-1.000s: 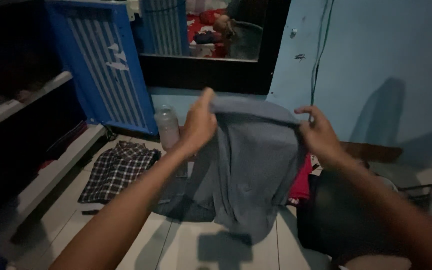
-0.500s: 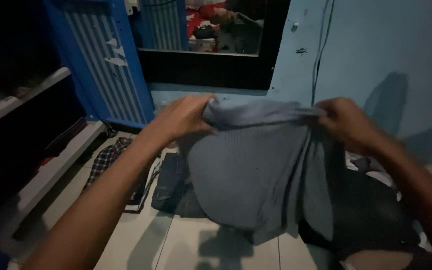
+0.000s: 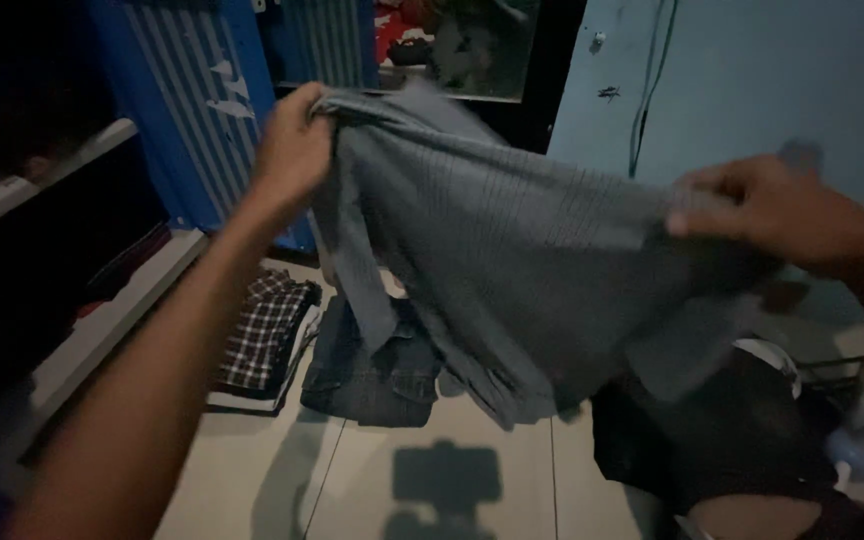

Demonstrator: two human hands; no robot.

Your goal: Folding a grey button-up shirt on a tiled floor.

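A grey ribbed garment (image 3: 512,260) hangs spread out in the air between my two hands. My left hand (image 3: 294,150) grips its upper left corner, raised in front of the blue striped door. My right hand (image 3: 767,210) pinches the garment's upper right edge, lower and further out to the right. The cloth drapes down over the floor and hides part of what lies behind it.
On the tiled floor lie a folded checked shirt (image 3: 264,330) and folded dark jeans (image 3: 367,375). A dark heap of cloth (image 3: 712,440) sits at the lower right. A blue striped cabinet door (image 3: 192,110) stands open at left, beside shelves (image 3: 72,330). A blue wall (image 3: 752,80) is at the right.
My hands have moved apart, the left one up and to the left, the right one out to the right. The grey garment is now stretched wide instead of bunched.
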